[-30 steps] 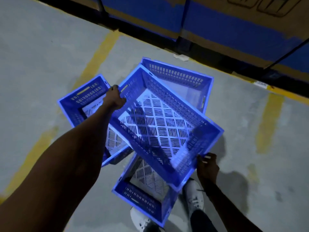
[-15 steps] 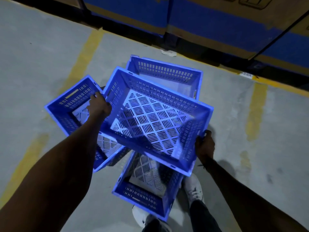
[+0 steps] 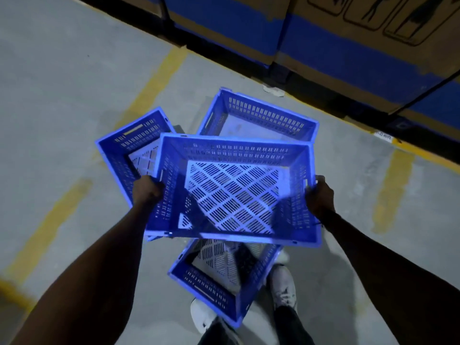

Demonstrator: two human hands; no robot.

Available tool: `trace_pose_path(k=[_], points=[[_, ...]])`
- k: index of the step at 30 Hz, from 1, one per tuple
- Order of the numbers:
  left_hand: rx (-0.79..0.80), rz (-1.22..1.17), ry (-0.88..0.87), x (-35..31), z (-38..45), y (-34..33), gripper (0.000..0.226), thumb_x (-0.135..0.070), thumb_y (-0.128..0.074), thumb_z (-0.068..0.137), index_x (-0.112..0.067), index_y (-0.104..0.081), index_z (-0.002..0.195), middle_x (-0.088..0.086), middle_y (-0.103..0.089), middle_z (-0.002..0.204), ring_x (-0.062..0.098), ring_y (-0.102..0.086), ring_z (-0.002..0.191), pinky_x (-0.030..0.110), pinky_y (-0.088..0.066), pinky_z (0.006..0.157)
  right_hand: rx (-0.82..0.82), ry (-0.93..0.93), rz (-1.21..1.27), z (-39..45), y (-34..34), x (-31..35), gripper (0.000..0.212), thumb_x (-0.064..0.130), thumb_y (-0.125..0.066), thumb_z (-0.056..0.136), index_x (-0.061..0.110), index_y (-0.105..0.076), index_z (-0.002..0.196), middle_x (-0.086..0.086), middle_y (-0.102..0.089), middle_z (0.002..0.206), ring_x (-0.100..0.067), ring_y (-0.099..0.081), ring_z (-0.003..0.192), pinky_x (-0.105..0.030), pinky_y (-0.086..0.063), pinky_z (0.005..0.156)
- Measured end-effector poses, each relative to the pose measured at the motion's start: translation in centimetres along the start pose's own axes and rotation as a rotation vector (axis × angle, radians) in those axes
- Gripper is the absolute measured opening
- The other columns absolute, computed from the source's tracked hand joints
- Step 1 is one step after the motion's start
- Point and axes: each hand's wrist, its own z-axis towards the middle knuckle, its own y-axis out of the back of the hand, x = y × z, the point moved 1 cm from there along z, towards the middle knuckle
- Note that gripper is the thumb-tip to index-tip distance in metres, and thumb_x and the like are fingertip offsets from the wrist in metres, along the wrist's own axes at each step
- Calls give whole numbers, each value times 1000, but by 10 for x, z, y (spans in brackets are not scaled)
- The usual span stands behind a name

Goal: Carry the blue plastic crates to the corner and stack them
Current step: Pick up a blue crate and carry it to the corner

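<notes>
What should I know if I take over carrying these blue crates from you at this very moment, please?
Left hand: gripping the left short wall of the held crate.
Right hand: gripping its right short wall.
The held crate is empty, roughly level, above three more on the floor: the left crate, the far crate towards the cartons, and the near crate by the shoes.
Done: one crate lifted.
Left: no stack is visible, so carry this one to the corner, then stack the other three on it.

Crates (image 3: 231, 192) blue plastic w/ slotted walls, slight sheen; floor (image 3: 62, 70) matt rough concrete, worn yellow paint.
</notes>
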Motion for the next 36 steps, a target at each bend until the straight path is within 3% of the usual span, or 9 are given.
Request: trace_pose_path(k=[6, 10, 14, 17, 21, 28, 32, 34, 36], points=[[43, -79, 89, 25, -66, 38, 46, -35, -50, 100, 8, -67, 93, 37, -66, 105, 51, -61, 104, 47, -48, 88, 80, 162, 5, -5, 44, 40, 48, 31, -43, 83, 4, -46, 122, -27, -66, 94, -47, -62, 92, -43, -46, 76], [85, -166, 167, 41, -119, 85, 59, -44, -34, 104, -9, -59, 64, 30, -70, 96, 45, -63, 100, 41, -45, 90, 187, 222, -51, -13, 88, 92, 58, 34, -41, 80, 13, -38, 133, -25, -66, 104, -44, -61, 99, -45, -46, 83], [20, -258, 249, 57, -182, 135, 68, -46, -27, 104, 1, -70, 80, 26, -72, 89, 42, -66, 94, 40, -46, 84, 228, 351, -114, -36, 136, 148, 61, 29, -42, 84, 8, -35, 141, -26, -63, 116, -46, -56, 111, -48, -42, 95], [-57, -320, 294, 54, -241, 180, 66, -48, -30, 103, 4, -69, 90, 31, -68, 101, 44, -62, 101, 39, -45, 83, 261, 414, -162, -56, 173, 182, 61, 27, -42, 84, 11, -33, 142, -24, -57, 128, -46, -52, 118, -49, -40, 100], [-146, -398, 338, 59, -319, 232, 65, -52, -32, 102, 2, -69, 93, 32, -66, 110, 45, -60, 106, 41, -45, 86, 298, 453, -198, -94, 222, 222, 56, 16, -51, 87, 13, -33, 140, -26, -65, 113, -44, -61, 103, -47, -49, 87], [-332, -532, 315, 87, -469, 310, 64, -54, -41, 99, -9, -48, 55, 23, -64, 77, 37, -58, 78, 39, -41, 70, 339, 499, -248, -132, 260, 248, 58, 28, -50, 75, 29, -34, 130, -24, -68, 96, -37, -66, 88, -46, -54, 80], [-366, -573, 361, 119, -566, 318, 65, -54, -43, 99, -11, -42, 51, 33, -61, 76, 45, -61, 79, 44, -45, 69, 350, 572, -232, -230, 294, 263, 52, 12, -55, 83, 19, -40, 132, -26, -70, 86, -36, -66, 76, -45, -54, 70], [-366, -619, 425, 143, -617, 306, 66, -57, -44, 97, -6, -51, 55, 33, -65, 83, 45, -64, 84, 44, -49, 75, 360, 624, -204, -281, 303, 266, 52, 7, -55, 83, 14, -41, 133, -26, -70, 90, -38, -67, 82, -45, -53, 75], [-349, -668, 518, 175, -672, 287, 70, -65, -40, 92, -3, -67, 75, 23, -70, 90, 39, -66, 88, 42, -52, 83, 363, 686, -200, -333, 304, 268, 51, 6, -56, 83, 13, -44, 132, -26, -68, 95, -39, -65, 90, -41, -48, 79]])
